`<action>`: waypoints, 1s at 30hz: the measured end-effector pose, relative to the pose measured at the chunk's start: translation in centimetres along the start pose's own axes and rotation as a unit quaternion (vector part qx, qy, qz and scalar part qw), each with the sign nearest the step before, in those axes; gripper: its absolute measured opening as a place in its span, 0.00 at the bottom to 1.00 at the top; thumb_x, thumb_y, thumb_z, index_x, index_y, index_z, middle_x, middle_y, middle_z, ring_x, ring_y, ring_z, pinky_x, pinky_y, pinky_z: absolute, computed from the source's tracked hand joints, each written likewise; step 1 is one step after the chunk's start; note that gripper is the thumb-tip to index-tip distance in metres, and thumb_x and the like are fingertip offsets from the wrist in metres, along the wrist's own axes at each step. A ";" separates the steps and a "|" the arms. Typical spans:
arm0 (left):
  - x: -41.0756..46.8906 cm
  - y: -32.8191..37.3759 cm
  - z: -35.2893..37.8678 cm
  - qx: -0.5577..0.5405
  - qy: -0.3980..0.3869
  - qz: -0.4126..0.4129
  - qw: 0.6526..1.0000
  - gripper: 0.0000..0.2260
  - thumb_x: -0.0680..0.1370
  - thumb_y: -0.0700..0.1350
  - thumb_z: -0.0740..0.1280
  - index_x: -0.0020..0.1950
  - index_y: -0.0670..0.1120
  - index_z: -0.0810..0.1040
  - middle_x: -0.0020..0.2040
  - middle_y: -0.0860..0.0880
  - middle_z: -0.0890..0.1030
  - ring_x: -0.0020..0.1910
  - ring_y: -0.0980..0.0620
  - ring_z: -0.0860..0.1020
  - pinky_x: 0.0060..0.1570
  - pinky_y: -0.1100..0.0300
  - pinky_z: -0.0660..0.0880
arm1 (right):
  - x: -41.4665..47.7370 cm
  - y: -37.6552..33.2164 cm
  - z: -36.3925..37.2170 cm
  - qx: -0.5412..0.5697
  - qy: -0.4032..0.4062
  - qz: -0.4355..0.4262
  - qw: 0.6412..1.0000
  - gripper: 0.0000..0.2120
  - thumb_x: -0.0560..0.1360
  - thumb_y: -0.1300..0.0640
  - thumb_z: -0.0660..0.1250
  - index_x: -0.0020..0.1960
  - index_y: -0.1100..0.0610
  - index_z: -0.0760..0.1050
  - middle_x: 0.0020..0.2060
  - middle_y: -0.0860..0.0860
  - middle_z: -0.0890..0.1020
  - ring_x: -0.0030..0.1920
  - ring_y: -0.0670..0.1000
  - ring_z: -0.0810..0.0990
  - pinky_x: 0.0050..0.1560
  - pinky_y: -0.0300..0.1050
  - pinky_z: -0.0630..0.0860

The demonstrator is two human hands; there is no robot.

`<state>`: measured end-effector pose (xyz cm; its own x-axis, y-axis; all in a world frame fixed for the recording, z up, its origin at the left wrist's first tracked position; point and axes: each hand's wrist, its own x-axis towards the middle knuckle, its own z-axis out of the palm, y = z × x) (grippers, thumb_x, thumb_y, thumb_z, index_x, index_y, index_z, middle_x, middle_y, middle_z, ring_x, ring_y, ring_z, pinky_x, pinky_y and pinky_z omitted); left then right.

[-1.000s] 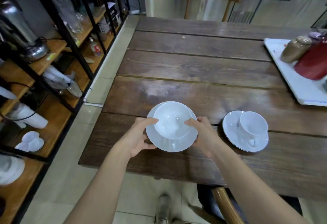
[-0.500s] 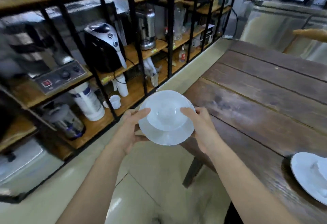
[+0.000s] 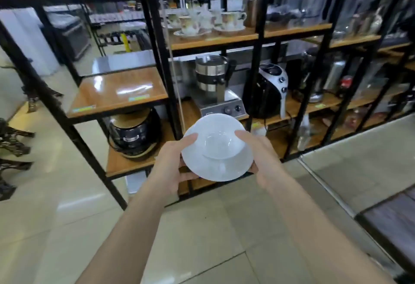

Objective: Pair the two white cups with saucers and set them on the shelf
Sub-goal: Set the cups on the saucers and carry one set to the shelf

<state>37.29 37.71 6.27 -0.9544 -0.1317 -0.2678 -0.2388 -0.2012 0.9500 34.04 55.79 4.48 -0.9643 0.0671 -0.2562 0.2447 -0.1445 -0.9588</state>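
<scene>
A white cup (image 3: 217, 143) sits on a white saucer (image 3: 219, 170), and I hold the pair in the air in front of the shelf unit. My left hand (image 3: 173, 167) grips the saucer's left rim with the thumb against the cup. On the other side, my right hand (image 3: 258, 155) holds the rim the same way. Ahead stands a black-framed shelf (image 3: 116, 91) with a bare wooden board at mid height to the left. The second cup and saucer are out of view.
The shelves carry a black cooker (image 3: 134, 135), a steel appliance (image 3: 215, 86), a black and white machine (image 3: 269, 90) and patterned cups on saucers (image 3: 202, 24) higher up. The table corner (image 3: 390, 220) shows at the lower right. Pale tiled floor lies below.
I have lifted the cup and saucer off the table and turned left to face the shelves; the table and the other cup set have slid out of view to the right.
</scene>
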 end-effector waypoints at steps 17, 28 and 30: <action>12.9 10.1 -18.8 -0.054 0.165 0.028 0.984 0.12 0.68 0.54 0.73 0.48 0.54 0.77 0.49 0.50 0.81 0.48 0.47 0.79 0.26 0.57 0.78 | 15.5 -2.7 26.1 -0.087 -0.183 -0.057 0.978 0.13 0.70 0.42 0.67 0.47 0.47 0.68 0.46 0.46 0.73 0.45 0.47 0.72 0.36 0.42 0.66; 27.0 13.8 -26.3 -0.096 0.233 -0.002 0.968 0.12 0.68 0.49 0.74 0.47 0.52 0.76 0.50 0.44 0.79 0.49 0.45 0.79 0.29 0.55 0.79 | 29.5 -4.6 38.2 -0.121 -0.245 -0.040 0.961 0.14 0.70 0.44 0.68 0.46 0.52 0.69 0.44 0.44 0.71 0.42 0.43 0.70 0.34 0.39 0.63; 29.0 14.2 -27.8 -0.095 0.258 -0.006 0.961 0.17 0.68 0.49 0.74 0.55 0.48 0.76 0.49 0.44 0.80 0.46 0.44 0.80 0.28 0.55 0.79 | 31.2 -4.2 40.3 -0.131 -0.245 -0.030 0.960 0.21 0.70 0.44 0.68 0.54 0.57 0.68 0.45 0.46 0.71 0.42 0.42 0.70 0.34 0.40 0.63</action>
<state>11.19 4.07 7.57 -0.7244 -0.5822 -0.3692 -0.1650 -0.3736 0.9128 -1.19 18.69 5.51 -0.8935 -0.4145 -0.1726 0.1428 0.1021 -0.9845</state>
